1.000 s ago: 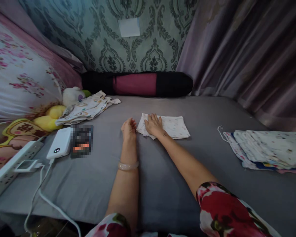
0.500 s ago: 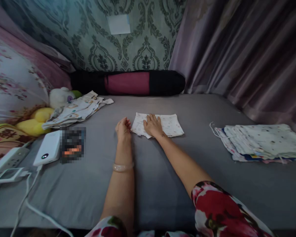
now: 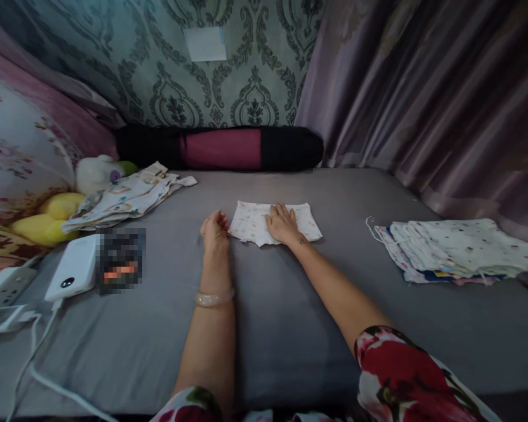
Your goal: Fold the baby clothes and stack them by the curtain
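Note:
A small pair of white printed shorts lies flat on the grey sheet in front of me. My right hand rests palm down on its right half, fingers spread. Beside the left edge of the shorts is my left hand, its fingers loosely curled and nothing visible in them. The side of this hand is at the cloth's edge; whether it touches the cloth I cannot tell. A pale bangle circles my left wrist.
At right lies a stack of folded clothes with a loose drawstring. On the left are crumpled printed clothes, plush toys, a white power bank, a power strip and cables. A black and maroon bolster-shaped bag lies along the wall.
My right hand has slid rightward over the shorts, still flat. My left hand stays curled at the left edge. The whole view has shifted slightly.

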Tool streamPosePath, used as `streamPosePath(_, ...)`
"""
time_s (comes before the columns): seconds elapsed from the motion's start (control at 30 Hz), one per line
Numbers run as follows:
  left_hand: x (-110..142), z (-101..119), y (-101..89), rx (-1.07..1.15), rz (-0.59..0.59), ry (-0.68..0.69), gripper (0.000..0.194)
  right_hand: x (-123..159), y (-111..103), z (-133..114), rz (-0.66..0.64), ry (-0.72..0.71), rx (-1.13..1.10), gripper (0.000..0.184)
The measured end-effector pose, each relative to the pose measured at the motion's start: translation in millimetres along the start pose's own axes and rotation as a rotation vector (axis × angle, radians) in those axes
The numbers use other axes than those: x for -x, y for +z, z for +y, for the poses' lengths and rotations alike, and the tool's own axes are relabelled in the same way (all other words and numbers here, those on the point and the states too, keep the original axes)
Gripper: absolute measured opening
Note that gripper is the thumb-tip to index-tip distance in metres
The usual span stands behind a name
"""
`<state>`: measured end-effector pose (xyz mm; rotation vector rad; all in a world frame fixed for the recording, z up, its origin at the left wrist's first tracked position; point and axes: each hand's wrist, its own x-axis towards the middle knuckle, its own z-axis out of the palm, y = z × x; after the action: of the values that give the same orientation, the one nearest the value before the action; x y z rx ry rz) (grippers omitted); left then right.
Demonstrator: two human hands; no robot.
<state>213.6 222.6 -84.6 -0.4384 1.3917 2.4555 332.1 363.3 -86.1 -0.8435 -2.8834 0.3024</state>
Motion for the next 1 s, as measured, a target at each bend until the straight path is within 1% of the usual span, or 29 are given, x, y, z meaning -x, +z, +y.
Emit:
streamPosePath(0.2,-1.3,-0.3,-1.0,-0.018,-0.008,0.017,0.012,1.0,7.3,0.2,0.050,-0.006,0.002,0.058)
streamPosePath(0.3,-0.6,0.6,-0.4,-0.024,0.000,0.018,0.010,0.9,5.8,0.5,0.037,-0.010,-0.008,0.057)
streamPosePath(0.4,0.6,1.8,-0.1,-0.028,0.010,0.001,0.009,1.5,1.8,2.6,-0.008,-0.012,-0.023,0.056)
streamPosePath(0.5,1.5,2.6,-0.5,-0.026,0.012,-0.003,0.009,3.6,-2.7,8.1,-0.032,0.006,-0.023,0.057)
streamPosePath(0.7,1.2,2.3,-1.1,-0.067,0.004,0.011,0.010,8.6,-10.3,27.7,0.000,0.062,0.037,0.056)
streamPosePath(0.8,1.1,2.6,-0.7,-0.070,0.004,0.005,0.009,9.9,-9.7,33.1,0.008,0.076,0.051,0.056)
streamPosePath(1.0,2.4,4.9,0.7,-0.050,0.008,0.004,0.008,9.2,-3.2,34.0,0.037,0.081,0.049,0.056)
